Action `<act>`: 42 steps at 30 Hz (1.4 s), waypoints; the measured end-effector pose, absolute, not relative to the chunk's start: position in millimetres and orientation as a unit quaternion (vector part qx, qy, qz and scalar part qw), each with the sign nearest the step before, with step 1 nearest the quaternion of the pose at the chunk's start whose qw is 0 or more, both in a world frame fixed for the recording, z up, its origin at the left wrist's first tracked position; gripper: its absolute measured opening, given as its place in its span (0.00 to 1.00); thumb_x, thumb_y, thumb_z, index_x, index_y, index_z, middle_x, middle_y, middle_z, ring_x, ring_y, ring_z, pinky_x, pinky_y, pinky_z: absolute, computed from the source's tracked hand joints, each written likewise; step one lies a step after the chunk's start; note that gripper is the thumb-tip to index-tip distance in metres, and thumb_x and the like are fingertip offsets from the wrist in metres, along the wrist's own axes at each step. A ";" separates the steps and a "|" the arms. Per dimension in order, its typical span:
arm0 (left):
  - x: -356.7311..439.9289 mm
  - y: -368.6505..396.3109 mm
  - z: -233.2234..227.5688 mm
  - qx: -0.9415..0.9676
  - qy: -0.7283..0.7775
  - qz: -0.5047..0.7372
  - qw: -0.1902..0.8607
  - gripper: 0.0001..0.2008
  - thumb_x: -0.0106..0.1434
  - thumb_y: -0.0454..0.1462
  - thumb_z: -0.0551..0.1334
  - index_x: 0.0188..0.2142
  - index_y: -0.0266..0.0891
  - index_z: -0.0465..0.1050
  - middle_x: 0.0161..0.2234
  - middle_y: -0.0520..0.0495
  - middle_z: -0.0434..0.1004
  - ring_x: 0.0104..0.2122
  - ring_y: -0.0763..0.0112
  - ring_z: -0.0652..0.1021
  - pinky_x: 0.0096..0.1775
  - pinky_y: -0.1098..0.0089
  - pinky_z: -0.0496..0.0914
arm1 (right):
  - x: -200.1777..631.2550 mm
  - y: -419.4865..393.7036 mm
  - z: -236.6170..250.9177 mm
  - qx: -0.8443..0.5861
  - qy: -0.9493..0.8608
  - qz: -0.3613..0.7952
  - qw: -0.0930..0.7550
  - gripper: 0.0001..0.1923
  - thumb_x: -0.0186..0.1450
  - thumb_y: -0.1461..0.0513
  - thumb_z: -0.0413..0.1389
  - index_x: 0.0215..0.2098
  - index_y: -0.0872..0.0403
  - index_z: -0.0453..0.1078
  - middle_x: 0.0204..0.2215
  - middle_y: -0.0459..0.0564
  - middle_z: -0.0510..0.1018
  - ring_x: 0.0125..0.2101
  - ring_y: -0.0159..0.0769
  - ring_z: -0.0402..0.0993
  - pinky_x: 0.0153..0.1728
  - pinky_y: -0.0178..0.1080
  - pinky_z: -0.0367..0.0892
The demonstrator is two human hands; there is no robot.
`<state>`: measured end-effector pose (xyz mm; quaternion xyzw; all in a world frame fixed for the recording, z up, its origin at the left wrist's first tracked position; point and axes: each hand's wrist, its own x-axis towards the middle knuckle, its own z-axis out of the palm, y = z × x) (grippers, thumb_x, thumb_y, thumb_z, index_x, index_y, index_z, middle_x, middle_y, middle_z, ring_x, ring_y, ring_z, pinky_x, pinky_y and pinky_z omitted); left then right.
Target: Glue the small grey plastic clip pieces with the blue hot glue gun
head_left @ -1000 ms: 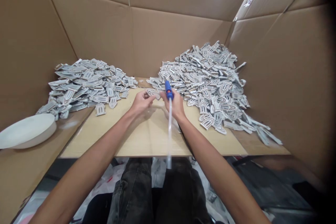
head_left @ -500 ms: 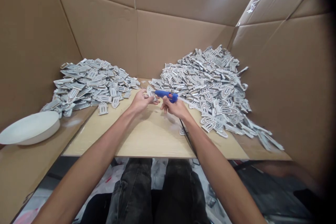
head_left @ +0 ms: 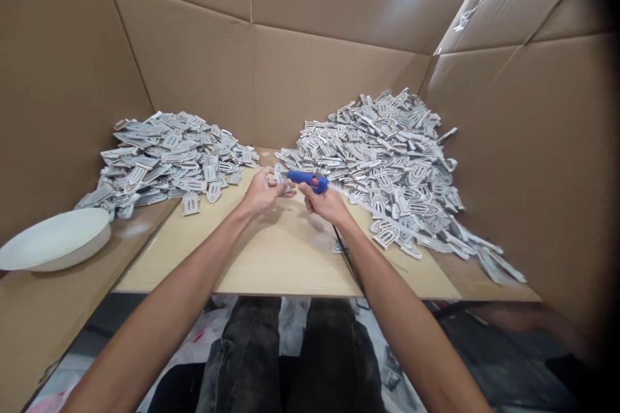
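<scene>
Tall cardboard walls (head_left: 184, 39) stand along the far, left and right edges of the table (head_left: 271, 264). The largest load on it is the right-hand heap (head_left: 382, 161) of pale, arch-shaped cutouts, banked up in the far right corner and trailing down the right side toward the near edge. A smaller left-hand heap (head_left: 169, 158) of similar pieces fills the far left corner. By the left edge, in front of that heap, sits a white bowl (head_left: 58, 242). Between the heaps, past the table's middle toward the far edge, are the two hands. The right hand (head_left: 327, 203) is curled around a blue glue gun (head_left: 303, 179), its front end aimed left. A dark cord (head_left: 346, 258) runs by the right wrist to the near edge. The left hand (head_left: 261, 192) pinches one cutout (head_left: 279, 174), raised at the gun's tip; whether they touch, I cannot tell. A loose piece (head_left: 336, 247) lies beside the cord.
</scene>
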<state>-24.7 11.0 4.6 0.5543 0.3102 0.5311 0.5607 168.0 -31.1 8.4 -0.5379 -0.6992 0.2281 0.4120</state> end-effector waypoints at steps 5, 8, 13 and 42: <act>-23.4 9.8 3.2 0.566 0.304 0.537 0.546 0.26 0.55 0.38 0.80 0.41 0.40 0.64 0.31 0.51 0.83 0.32 0.69 0.85 0.42 0.61 0.84 | 167.0 -33.2 12.2 -0.548 -0.691 0.223 0.415 0.34 0.66 0.31 0.54 0.22 0.49 0.67 0.14 0.43 0.69 0.19 0.34 0.67 0.24 0.37 0.59; -23.3 9.5 1.3 0.570 0.303 0.542 0.538 0.27 0.55 0.40 0.80 0.40 0.40 0.63 0.31 0.51 0.83 0.32 0.69 0.85 0.42 0.63 0.83 | 166.4 -34.4 13.7 -0.545 -0.698 0.206 0.417 0.32 0.67 0.33 0.56 0.24 0.49 0.70 0.16 0.43 0.69 0.21 0.35 0.66 0.25 0.37 0.59; -26.3 12.6 -2.4 0.593 0.333 0.531 0.505 0.26 0.54 0.40 0.78 0.40 0.42 0.62 0.28 0.52 0.82 0.28 0.68 0.84 0.34 0.71 0.78 | 160.5 -35.3 12.6 -0.482 -0.750 0.154 0.425 0.29 0.68 0.35 0.58 0.29 0.49 0.73 0.24 0.46 0.75 0.27 0.38 0.69 0.32 0.39 0.64; -28.3 11.4 12.0 0.615 0.385 0.548 0.415 0.04 0.61 0.36 0.66 0.30 0.38 0.75 0.25 0.51 0.76 0.25 0.71 0.73 0.31 0.70 0.66 | 166.3 -39.3 18.1 -0.514 -0.692 0.273 0.428 0.38 0.64 0.27 0.50 0.25 0.50 0.68 0.16 0.45 0.71 0.19 0.34 0.67 0.25 0.38 0.61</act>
